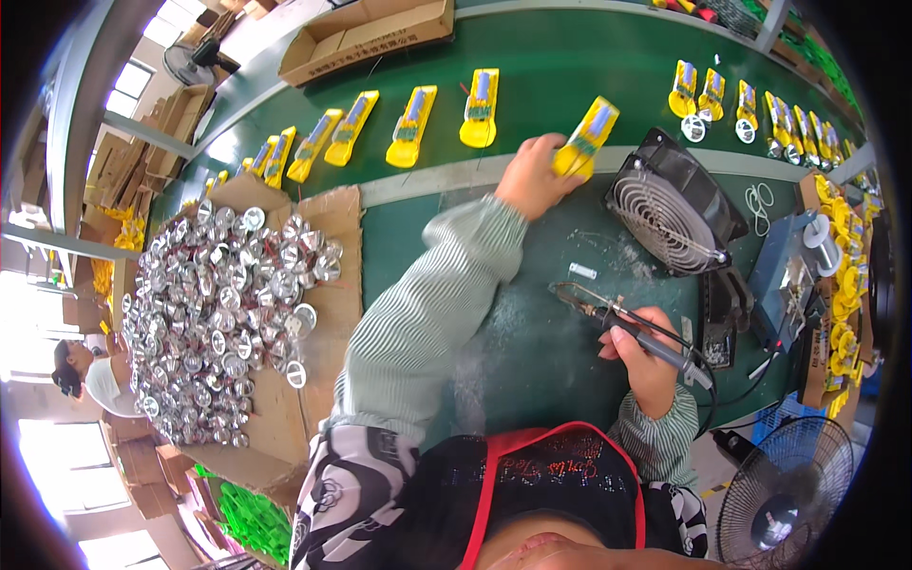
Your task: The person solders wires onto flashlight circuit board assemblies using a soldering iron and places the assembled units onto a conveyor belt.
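My left hand point(535, 179) reaches over the far side of the green bench, its fingers closed on the lower end of a yellow flashlight housing point(586, 139). A blue cylinder, likely a battery, and a green circuit board show in that housing. Nearer to me, my right hand point(642, 353) grips a soldering iron point(659, 349) with a dark handle. Its tip points left, and a thin metal tube runs along the iron. Just beyond the tip lies a small white rectangular part point(582, 271) on the bench.
Yellow housings point(411, 126) line the green far strip, some at right with round reflectors. A cardboard tray point(218, 380) heaped with silvery reflector cups point(228, 323) stands left. To the right are a square fan point(674, 204), a solder spool point(820, 245) and a box of yellow parts point(841, 313).
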